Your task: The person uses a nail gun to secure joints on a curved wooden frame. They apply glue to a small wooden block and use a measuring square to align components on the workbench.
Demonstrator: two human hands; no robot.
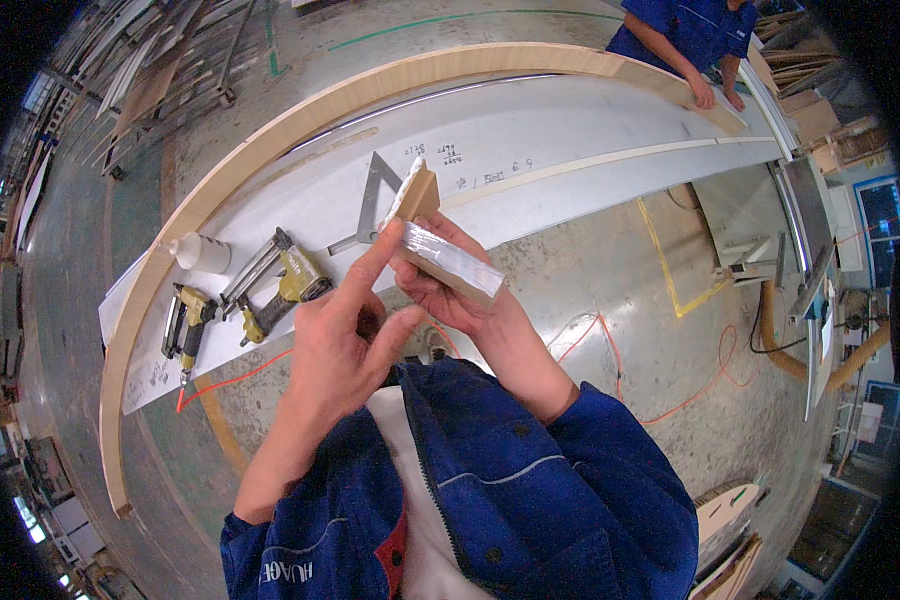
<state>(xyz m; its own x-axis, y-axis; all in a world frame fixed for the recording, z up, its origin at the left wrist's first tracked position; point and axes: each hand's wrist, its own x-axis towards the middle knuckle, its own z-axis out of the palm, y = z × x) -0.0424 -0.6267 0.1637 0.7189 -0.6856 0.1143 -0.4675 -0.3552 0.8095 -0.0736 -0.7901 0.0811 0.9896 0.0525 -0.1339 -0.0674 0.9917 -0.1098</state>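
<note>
My right hand (pixel 450 300) grips a small wooden block (pixel 426 197) above the table's near edge. White glue-like paste (pixel 406 187) lines one edge of the block, and a shiny, clear-looking face (pixel 452 262) runs back toward my wrist. My left hand (pixel 342 330) holds nothing; its index finger reaches to the block beside the white paste, with the thumb apart. Just beyond the block lies a metal triangle square (pixel 373 197). Left of my hands are two nail guns, a larger one (pixel 288 280) and a smaller one (pixel 192 322), and a white bottle (pixel 202 253).
A long curved wooden strip (pixel 370 84) arcs around the far and left sides of the white table (pixel 340 165), which bears pencil marks. At the far right, a co-worker's hands (pixel 705 92) rest by the strip's end. Orange hoses (pixel 618 370) lie on the floor.
</note>
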